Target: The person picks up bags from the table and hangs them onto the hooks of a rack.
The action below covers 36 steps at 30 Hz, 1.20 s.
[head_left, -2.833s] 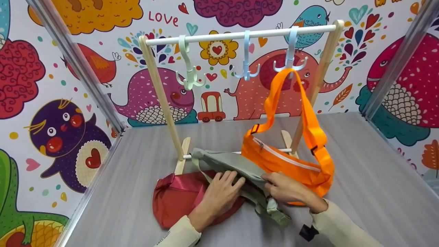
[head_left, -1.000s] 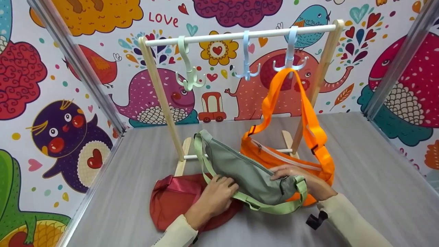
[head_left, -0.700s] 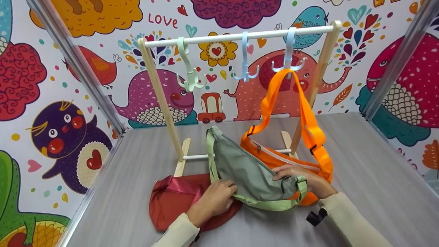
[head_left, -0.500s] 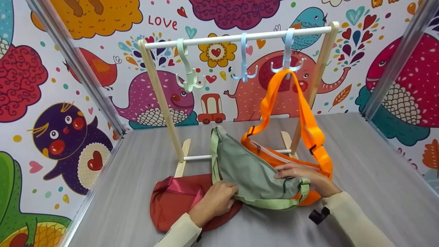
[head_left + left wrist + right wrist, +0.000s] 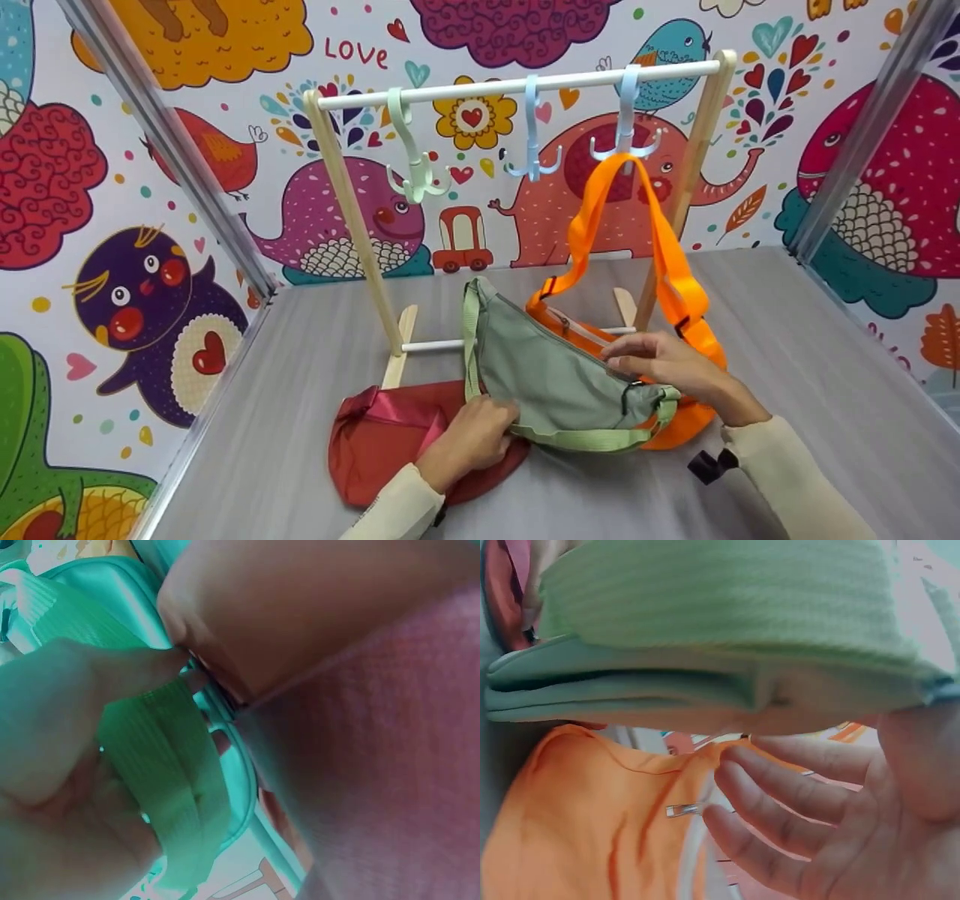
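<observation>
A grey-green waist bag (image 5: 547, 382) with a light green strap (image 5: 585, 441) stands tilted, its zipper edge sloping down to the right. My left hand (image 5: 478, 435) grips its lower left edge, over the red bag (image 5: 375, 457); in the left wrist view the strap (image 5: 165, 772) passes across the palm. At the zipper's right end is my right hand (image 5: 667, 364). The right wrist view shows its fingers (image 5: 780, 802) loosely extended behind the green bag, in front of the orange bag (image 5: 592, 817). The orange bag's strap (image 5: 589, 217) hangs from the right blue hook (image 5: 627, 127).
A wooden rack with a white top bar (image 5: 480, 88) stands behind the bags. A pale green hook (image 5: 416, 176) and another blue hook (image 5: 532, 142) hang from it with nothing on them. Decorated panels (image 5: 465, 172) enclose the grey table (image 5: 255, 420).
The green bag has turned from lying flatter to facing forward, and shifted slightly right. My right hand has loosened and risen from its zipper edge. My left hand keeps its grip.
</observation>
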{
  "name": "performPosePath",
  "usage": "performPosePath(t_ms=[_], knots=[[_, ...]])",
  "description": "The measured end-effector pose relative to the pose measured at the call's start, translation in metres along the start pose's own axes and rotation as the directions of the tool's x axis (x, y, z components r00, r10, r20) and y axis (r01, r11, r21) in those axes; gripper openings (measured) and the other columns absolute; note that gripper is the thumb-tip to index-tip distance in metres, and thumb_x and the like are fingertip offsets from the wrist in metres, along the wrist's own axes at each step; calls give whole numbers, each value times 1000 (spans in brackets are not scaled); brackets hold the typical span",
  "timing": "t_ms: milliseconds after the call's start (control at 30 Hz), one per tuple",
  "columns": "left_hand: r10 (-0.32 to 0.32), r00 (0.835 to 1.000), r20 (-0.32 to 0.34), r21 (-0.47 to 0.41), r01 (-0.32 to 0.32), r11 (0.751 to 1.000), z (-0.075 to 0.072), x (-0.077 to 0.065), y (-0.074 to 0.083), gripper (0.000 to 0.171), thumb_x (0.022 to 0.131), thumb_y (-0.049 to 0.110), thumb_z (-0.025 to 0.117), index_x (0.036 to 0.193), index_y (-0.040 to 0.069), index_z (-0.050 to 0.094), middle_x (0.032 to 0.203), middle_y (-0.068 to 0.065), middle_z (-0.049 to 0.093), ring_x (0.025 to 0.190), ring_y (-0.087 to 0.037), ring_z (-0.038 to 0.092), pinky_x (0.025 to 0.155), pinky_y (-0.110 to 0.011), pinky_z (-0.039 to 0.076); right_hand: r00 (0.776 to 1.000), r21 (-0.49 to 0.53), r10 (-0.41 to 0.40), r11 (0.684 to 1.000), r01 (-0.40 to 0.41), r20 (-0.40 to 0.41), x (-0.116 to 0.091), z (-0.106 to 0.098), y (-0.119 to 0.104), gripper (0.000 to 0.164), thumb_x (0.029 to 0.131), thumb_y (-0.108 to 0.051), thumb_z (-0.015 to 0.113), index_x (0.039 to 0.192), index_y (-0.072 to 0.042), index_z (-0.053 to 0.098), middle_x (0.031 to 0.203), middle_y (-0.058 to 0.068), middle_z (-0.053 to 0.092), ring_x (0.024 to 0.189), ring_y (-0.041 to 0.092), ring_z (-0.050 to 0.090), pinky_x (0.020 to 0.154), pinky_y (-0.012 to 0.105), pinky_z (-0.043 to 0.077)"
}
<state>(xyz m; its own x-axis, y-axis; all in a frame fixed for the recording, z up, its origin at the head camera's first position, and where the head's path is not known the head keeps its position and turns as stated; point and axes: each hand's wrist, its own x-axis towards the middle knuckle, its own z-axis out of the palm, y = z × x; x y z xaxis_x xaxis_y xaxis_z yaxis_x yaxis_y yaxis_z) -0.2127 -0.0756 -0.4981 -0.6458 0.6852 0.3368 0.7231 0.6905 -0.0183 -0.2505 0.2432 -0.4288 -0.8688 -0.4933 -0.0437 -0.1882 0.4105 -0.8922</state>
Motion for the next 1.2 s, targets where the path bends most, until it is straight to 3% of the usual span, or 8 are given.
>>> performPosePath(t_ms=[167, 333, 533, 767, 900, 1000, 1200], knots=[[6, 1000, -6, -4, -6, 1000, 0, 1, 0, 17, 72, 6, 73, 71, 11, 56, 66, -2, 62, 65, -23, 65, 60, -34, 51, 994, -139, -69, 989, 57, -86, -11, -2, -21, 31, 99, -27, 60, 122, -7, 68, 118, 12, 67, 99, 29, 62, 82, 27, 53], [-2, 1000, -3, -10, 2, 1000, 1, 3, -1, 17, 72, 8, 74, 71, 11, 57, 64, -2, 62, 65, -22, 64, 60, -34, 50, 983, -273, -149, 955, 117, -103, -14, 8, -38, 30, 97, -29, 63, 119, -9, 70, 113, 7, 70, 97, 22, 64, 81, 27, 54], [-30, 999, 33, -27, 31, 999, 1, 5, -2, 17, 74, 12, 74, 72, 12, 58, 64, -3, 61, 65, -24, 64, 58, -34, 50, 977, -350, -213, 915, 199, -1, -6, 34, -35, 30, 98, -27, 63, 117, -5, 70, 108, 5, 70, 91, 14, 64, 80, 30, 54], [-62, 994, 88, -78, 69, 995, -1, 6, -3, 16, 77, 15, 75, 74, 12, 59, 65, -3, 61, 66, -24, 65, 58, -35, 50, 965, -423, -233, 867, 263, 122, 4, 67, -29, 27, 98, -24, 63, 112, -2, 71, 107, 9, 71, 95, 22, 67, 82, 39, 55], [-81, 991, 105, -104, 92, 990, -2, 6, -5, 16, 78, 17, 75, 76, 13, 60, 65, -2, 62, 66, -24, 64, 57, -35, 49, 954, -435, -242, 850, 296, 175, 9, 82, -29, 27, 98, -24, 62, 111, -2, 71, 107, 10, 71, 96, 25, 67, 82, 40, 54], [-87, 990, 111, -116, 100, 988, -1, 5, -5, 16, 79, 16, 75, 76, 13, 59, 65, -1, 62, 65, -23, 64, 57, -35, 49, 943, -441, -260, 836, 326, 205, 13, 91, -26, 22, 98, -22, 62, 107, -4, 71, 102, 7, 72, 92, 20, 67, 79, 36, 54], [-84, 990, 111, -122, 97, 988, -1, 4, -6, 16, 79, 16, 75, 76, 13, 60, 67, -1, 63, 66, -22, 64, 59, -35, 49, 952, -441, -222, 847, 296, 211, 21, 103, -23, 13, 96, -19, 64, 99, -9, 72, 90, -2, 70, 75, 5, 59, 67, 26, 49]])
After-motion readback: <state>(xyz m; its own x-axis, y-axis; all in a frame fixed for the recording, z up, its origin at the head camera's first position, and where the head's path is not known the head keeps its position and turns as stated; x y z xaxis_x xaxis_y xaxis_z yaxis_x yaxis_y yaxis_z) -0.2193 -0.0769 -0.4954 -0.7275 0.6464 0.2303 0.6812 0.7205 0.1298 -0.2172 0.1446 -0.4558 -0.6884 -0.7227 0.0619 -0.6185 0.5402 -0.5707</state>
